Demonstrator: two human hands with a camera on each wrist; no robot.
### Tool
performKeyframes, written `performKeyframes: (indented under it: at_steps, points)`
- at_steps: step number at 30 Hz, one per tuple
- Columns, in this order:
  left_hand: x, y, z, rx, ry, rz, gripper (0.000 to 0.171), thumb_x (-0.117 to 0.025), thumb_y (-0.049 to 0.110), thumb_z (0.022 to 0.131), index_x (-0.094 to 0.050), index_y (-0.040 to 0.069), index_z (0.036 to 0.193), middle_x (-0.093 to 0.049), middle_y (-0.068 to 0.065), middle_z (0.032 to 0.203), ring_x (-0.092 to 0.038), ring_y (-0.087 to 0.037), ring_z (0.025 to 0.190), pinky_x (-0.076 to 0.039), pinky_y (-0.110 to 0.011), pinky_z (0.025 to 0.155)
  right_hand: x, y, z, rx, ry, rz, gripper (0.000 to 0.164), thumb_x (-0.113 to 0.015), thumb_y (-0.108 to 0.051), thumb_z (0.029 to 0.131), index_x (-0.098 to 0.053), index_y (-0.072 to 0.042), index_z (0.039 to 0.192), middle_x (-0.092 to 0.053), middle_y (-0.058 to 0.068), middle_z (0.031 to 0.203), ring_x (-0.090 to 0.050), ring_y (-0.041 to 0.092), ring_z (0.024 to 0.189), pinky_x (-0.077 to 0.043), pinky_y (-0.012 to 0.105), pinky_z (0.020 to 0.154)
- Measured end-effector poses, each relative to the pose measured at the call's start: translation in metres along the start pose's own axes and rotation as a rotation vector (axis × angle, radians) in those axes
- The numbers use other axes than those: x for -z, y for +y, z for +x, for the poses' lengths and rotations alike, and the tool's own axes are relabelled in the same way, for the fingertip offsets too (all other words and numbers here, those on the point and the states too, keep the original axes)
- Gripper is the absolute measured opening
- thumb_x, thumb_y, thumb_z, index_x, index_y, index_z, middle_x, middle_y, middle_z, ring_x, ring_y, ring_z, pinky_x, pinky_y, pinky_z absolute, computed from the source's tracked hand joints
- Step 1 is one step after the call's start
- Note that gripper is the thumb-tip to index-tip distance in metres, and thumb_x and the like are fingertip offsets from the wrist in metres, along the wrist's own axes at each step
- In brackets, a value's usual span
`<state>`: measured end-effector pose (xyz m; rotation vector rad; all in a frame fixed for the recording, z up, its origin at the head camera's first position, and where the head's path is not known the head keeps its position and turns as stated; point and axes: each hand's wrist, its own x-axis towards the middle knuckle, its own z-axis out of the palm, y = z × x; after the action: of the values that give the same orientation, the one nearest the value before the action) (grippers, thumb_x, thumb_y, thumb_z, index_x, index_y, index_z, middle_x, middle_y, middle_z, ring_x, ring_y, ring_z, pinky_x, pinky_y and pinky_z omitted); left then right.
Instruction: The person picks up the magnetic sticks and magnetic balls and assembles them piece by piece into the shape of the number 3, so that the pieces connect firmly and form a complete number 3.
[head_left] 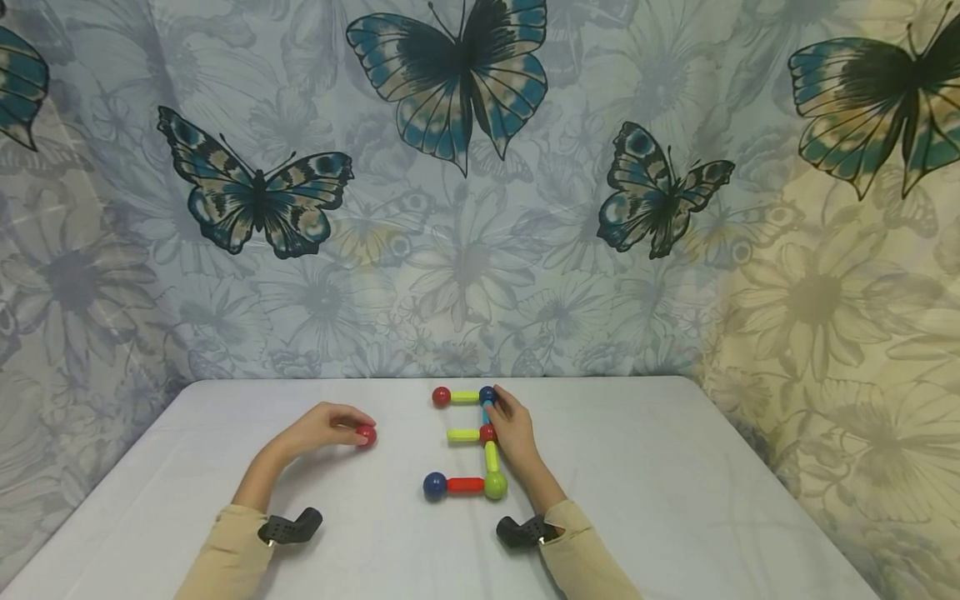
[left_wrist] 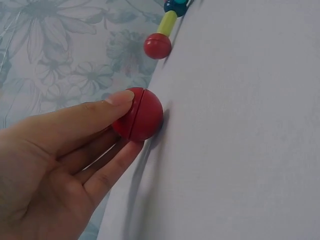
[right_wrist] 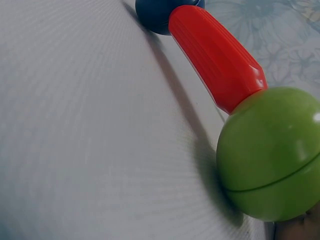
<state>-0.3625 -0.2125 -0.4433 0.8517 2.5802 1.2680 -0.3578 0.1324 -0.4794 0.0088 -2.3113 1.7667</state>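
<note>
My left hand (head_left: 330, 427) pinches a red ball (head_left: 367, 435) between thumb and fingers, left of a figure made of balls and rods. In the left wrist view a seam runs around this red ball (left_wrist: 147, 115). At the figure's right side, my right hand (head_left: 517, 429) holds its upper part, with the thumb on the light blue rod (head_left: 487, 412) and fingers by the dark blue ball (head_left: 487, 394). A yellow-green rod (head_left: 463, 435) points left from the middle red ball (head_left: 488, 433), its left end bare. The right wrist view barely shows the right hand.
The figure's top row ends in another red ball (head_left: 441, 397). Below, a red rod (head_left: 465, 485) joins a large blue ball (head_left: 435, 486) to a green ball (head_left: 495, 485). Everything lies on a white-covered table (head_left: 675, 483) before a butterfly-patterned cloth (head_left: 465, 317).
</note>
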Motion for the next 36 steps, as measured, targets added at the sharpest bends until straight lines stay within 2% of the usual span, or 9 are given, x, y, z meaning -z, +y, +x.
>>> performKeyframes:
  at_steps: [4,11,17,20,27,32,36]
  points:
    - [-0.005,0.001,0.005,-0.014,0.009,0.006,0.031,-0.075,0.023,0.085,-0.072,0.007,0.112,-0.072,-0.013,0.112,-0.066,-0.012,0.104,-0.050,-0.017,0.087,0.000,0.000,0.000,-0.002,0.000,0.002,0.047,-0.057,-0.009,0.097,-0.046,0.001,0.142,-0.045,0.022,0.149,-0.044,0.035,0.138,-0.041,0.041,0.110]
    - [-0.013,0.006,0.012,-0.014,0.013,-0.006,0.033,-0.074,0.022,0.086,-0.071,0.005,0.113,-0.072,-0.013,0.113,-0.066,-0.023,0.109,-0.050,-0.017,0.089,0.000,0.000,0.000,-0.001,0.003,0.007,0.047,-0.057,-0.010,0.097,-0.046,0.000,0.142,-0.044,0.022,0.149,-0.044,0.035,0.138,-0.041,0.041,0.110]
    - [-0.021,0.010,0.019,-0.030,0.007,-0.022,0.032,-0.074,0.020,0.086,-0.071,0.004,0.113,-0.072,-0.014,0.114,-0.066,-0.027,0.110,-0.049,-0.018,0.091,0.000,0.001,0.000,-0.001,0.005,-0.002,0.047,-0.057,-0.009,0.097,-0.047,0.001,0.142,-0.045,0.022,0.148,-0.045,0.036,0.137,-0.041,0.042,0.109]
    - [-0.025,0.011,0.023,-0.038,0.004,-0.007,0.031,-0.074,0.020,0.086,-0.071,0.005,0.113,-0.072,-0.013,0.113,-0.066,-0.028,0.110,-0.050,-0.022,0.093,0.000,0.002,0.000,-0.008,0.003,-0.004,0.047,-0.057,-0.009,0.097,-0.047,0.000,0.142,-0.045,0.022,0.148,-0.045,0.035,0.137,-0.042,0.042,0.109]
    - [-0.034,0.021,0.032,-0.032,0.001,-0.001,0.030,-0.074,0.020,0.086,-0.072,0.006,0.113,-0.073,-0.011,0.112,-0.066,-0.029,0.111,-0.053,-0.037,0.097,-0.001,0.002,0.001,0.010,0.005,-0.004,0.046,-0.056,-0.007,0.097,-0.047,0.002,0.141,-0.046,0.024,0.147,-0.045,0.037,0.136,-0.041,0.042,0.109]
    - [-0.040,0.027,0.038,-0.032,-0.008,-0.025,0.030,-0.074,0.017,0.086,-0.072,0.005,0.112,-0.073,-0.013,0.112,-0.066,-0.030,0.110,-0.052,-0.034,0.096,0.000,0.003,0.002,0.013,0.003,-0.002,0.046,-0.057,-0.007,0.097,-0.047,0.002,0.141,-0.046,0.024,0.147,-0.045,0.037,0.137,-0.041,0.042,0.109]
    - [-0.046,0.032,0.042,-0.036,-0.018,-0.027,0.029,-0.074,0.017,0.086,-0.072,0.004,0.112,-0.073,-0.013,0.111,-0.066,-0.030,0.110,-0.052,-0.037,0.096,0.000,0.001,0.001,0.009,0.000,0.004,0.046,-0.057,-0.008,0.097,-0.046,0.002,0.142,-0.045,0.023,0.148,-0.044,0.036,0.137,-0.041,0.042,0.110]
